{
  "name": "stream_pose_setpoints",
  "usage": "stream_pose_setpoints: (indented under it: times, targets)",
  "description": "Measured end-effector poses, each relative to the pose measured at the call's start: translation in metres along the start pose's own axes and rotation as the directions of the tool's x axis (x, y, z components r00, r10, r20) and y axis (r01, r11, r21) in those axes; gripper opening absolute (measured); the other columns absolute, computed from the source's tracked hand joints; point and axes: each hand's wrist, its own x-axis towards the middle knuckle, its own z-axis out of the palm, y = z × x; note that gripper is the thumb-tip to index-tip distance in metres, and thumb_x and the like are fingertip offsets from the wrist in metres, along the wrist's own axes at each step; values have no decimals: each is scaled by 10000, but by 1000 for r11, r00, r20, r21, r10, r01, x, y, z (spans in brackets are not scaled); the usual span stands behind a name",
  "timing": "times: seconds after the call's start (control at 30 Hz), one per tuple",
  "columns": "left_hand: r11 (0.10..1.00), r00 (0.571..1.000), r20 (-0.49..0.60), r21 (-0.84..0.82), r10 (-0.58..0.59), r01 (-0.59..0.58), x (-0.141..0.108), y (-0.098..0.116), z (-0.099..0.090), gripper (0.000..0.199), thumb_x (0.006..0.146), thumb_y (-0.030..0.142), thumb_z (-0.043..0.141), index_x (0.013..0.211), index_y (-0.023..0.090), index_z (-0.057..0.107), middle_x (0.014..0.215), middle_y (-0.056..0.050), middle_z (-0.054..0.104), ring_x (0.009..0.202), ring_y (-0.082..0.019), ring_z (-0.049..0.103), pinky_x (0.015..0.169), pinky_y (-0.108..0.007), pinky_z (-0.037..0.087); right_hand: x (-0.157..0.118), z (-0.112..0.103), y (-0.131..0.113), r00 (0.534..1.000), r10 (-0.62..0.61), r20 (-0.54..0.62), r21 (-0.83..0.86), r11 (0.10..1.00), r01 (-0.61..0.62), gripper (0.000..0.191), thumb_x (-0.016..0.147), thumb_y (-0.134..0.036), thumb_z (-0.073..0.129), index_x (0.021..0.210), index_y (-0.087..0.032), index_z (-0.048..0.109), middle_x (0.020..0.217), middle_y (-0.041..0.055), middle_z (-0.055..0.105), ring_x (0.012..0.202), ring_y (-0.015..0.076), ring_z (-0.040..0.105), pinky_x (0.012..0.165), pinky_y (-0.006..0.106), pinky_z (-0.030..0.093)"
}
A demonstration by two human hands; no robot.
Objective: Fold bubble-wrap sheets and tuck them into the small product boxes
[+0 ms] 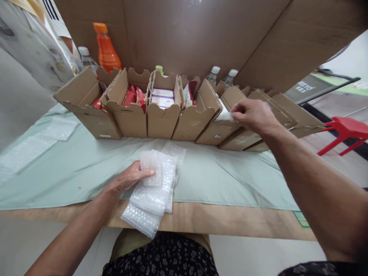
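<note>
My left hand [133,175] is closed on small sheets of clear bubble wrap [151,168], the thumb lying across the top one. More bubble wrap sheets [151,197] lie overlapped beneath it, hanging past the table's front edge. Over the row of cardboard boxes, my right hand [254,113] pinches a white, crinkled piece of wrap [224,113] at the front of an open box [215,129]. How far that piece reaches inside the box is hidden. Nearby boxes hold red packets [133,97] and white-and-purple packs [162,99].
A tall cardboard panel [184,38] stands behind the boxes. An orange bottle [107,51] and clear bottles with white caps [214,74] stand between. Flat bubble wrap [37,147] lies on the green cloth [230,172] at left. At right is a red stool [346,130].
</note>
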Motion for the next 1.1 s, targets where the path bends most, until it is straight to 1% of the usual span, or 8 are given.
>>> stream_pose_setpoints:
  times: [0.1, 0.23, 0.33, 0.4, 0.5, 0.7, 0.97, 1.1]
  targets:
    - [1000, 1000, 10, 8, 13, -13, 0, 0, 0, 560, 687, 549, 875, 1043, 135, 751, 998, -95, 745, 866, -229, 659, 772, -314, 512, -13, -12, 0, 971, 17, -240, 167, 986, 24, 204, 895, -164, 613, 1001, -94, 773, 957, 139, 767, 732, 129, 571, 691, 284, 416]
    - [1000, 1000, 9, 16, 27, -27, 1, -4, -2, 548, 707, 586, 858, 991, 126, 769, 970, -103, 752, 853, -232, 663, 765, -312, 503, -56, 1, -21, 873, -120, -473, 330, 894, 302, 99, 879, -204, 670, 887, -141, 746, 865, 92, 766, 696, 129, 614, 650, 279, 443]
    - [1000, 1000, -11, 12, 23, -23, 3, -7, -5, 520, 734, 596, 847, 953, 131, 771, 928, -96, 755, 810, -227, 664, 730, -306, 498, -99, 26, -48, 696, -420, -582, 133, 795, 592, 63, 906, -182, 665, 858, -194, 705, 836, 38, 765, 772, 170, 680, 766, 331, 479]
    - [1000, 999, -24, 11, 23, -23, 3, -9, -6, 504, 736, 579, 859, 958, 135, 773, 922, -93, 762, 798, -227, 671, 715, -302, 500, -125, 43, -67, 580, -534, -615, 28, 720, 693, 85, 929, -137, 649, 896, -212, 672, 860, 19, 768, 787, 172, 687, 819, 351, 477]
    - [998, 999, -21, -57, 32, -33, 4, -10, -4, 534, 743, 606, 848, 977, 131, 780, 925, -104, 782, 796, -239, 696, 717, -305, 512, -152, 62, -94, 487, -586, -647, 13, 631, 776, 139, 940, -75, 626, 977, -209, 635, 919, 27, 771, 760, 160, 655, 849, 363, 478]
    - [954, 999, 25, -300, 32, -23, 6, -7, 4, 704, 780, 736, 735, 1102, 111, 774, 905, -128, 805, 896, -327, 748, 822, -389, 558, -180, 97, -131, 480, -662, -576, 89, 533, 841, 131, 987, -70, 561, 1008, -165, 648, 863, 30, 739, 720, 159, 571, 834, 354, 466]
    - [986, 994, 20, -133, 105, -101, 1, -8, -4, 569, 731, 588, 848, 1048, 126, 752, 901, -88, 772, 781, -228, 682, 710, -302, 509, -211, 135, -153, 477, -749, -459, 171, 452, 876, 266, 1055, -114, 462, 908, -170, 677, 800, 26, 689, 745, 160, 533, 848, 326, 443]
    - [995, 998, -68, -95, 2, -9, -1, -4, -2, 450, 663, 483, 907, 886, 139, 723, 771, -39, 709, 664, -174, 607, 625, -275, 467, -215, 142, -151, 518, -743, -424, 238, 460, 855, 227, 1013, -93, 489, 919, -169, 681, 799, 27, 689, 751, 163, 546, 850, 335, 439]
